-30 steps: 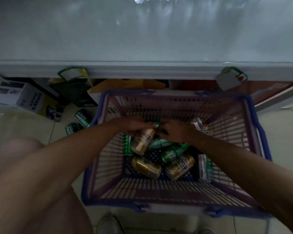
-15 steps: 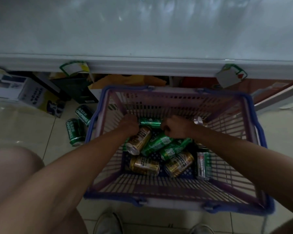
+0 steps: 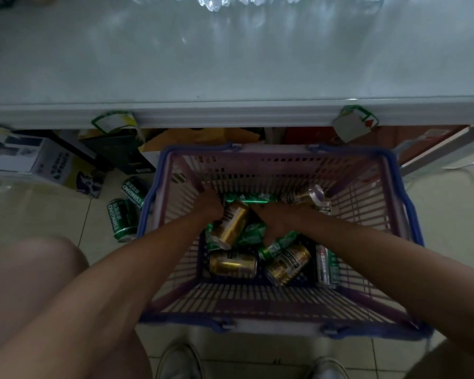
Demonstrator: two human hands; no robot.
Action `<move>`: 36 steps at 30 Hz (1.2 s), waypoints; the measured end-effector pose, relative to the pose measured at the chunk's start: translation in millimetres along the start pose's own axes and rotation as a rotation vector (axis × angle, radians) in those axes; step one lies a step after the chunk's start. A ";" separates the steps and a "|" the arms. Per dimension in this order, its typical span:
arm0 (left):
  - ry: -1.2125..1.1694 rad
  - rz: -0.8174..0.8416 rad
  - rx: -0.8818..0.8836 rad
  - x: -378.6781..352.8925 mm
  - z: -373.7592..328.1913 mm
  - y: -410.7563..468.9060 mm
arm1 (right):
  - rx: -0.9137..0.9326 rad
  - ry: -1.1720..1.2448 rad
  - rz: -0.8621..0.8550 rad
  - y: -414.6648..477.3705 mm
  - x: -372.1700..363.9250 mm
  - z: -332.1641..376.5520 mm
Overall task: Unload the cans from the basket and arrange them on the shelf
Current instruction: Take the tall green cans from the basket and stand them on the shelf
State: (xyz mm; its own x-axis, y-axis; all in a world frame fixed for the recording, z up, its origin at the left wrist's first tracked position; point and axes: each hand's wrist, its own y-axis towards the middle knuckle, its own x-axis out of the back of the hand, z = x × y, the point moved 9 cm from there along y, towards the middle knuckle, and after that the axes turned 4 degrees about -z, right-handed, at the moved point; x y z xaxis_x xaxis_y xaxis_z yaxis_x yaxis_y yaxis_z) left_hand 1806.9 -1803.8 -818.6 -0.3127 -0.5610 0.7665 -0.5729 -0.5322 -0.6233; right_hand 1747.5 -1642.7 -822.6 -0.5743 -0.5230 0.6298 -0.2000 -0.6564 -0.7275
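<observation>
1. Both hands have sunk deeper into the basket since the earlier frame; the left hand is closed on the upper end of a tilted gold can; the right hand presses on green cans; its grip cannot be told.
2. Risk: the gold can may slip from an end-only hold and knock the loose pile; cause, cans lying crossed.
3. Shelf above holds no cans yet; two green cans on the floor lie beside the basket.

basket: both hands inside | left hand grips gold can | right hand among green cans
</observation>
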 end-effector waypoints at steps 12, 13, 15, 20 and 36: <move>-0.081 -0.195 -0.014 -9.1 3.1 -20.5 | -0.020 0.294 -0.455 -111.4 116.2 -13.2; -0.107 -0.184 -0.014 -9.1 4.1 -19.8 | -0.008 0.361 -0.500 -121.6 122.0 -9.0; -0.149 -0.167 -0.019 -7.3 5.8 -19.3 | 0.042 0.501 -0.607 -139.9 135.6 3.9; -0.283 -0.079 -0.208 19.5 -9.3 -31.0 | 0.204 0.768 -0.761 -178.2 167.2 24.0; -0.191 0.150 -0.767 209.0 -122.1 -170.4 | 0.421 1.101 -1.044 -271.2 270.8 -17.1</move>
State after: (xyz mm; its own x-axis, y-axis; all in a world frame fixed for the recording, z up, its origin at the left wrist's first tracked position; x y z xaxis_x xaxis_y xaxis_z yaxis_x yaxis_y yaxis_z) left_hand 1746.7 -1753.0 -533.3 -0.3328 -0.7277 0.5997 -0.9173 0.1024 -0.3847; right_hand 1632.7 -1597.1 -459.4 -0.6404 0.7532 0.1501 -0.7430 -0.6571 0.1273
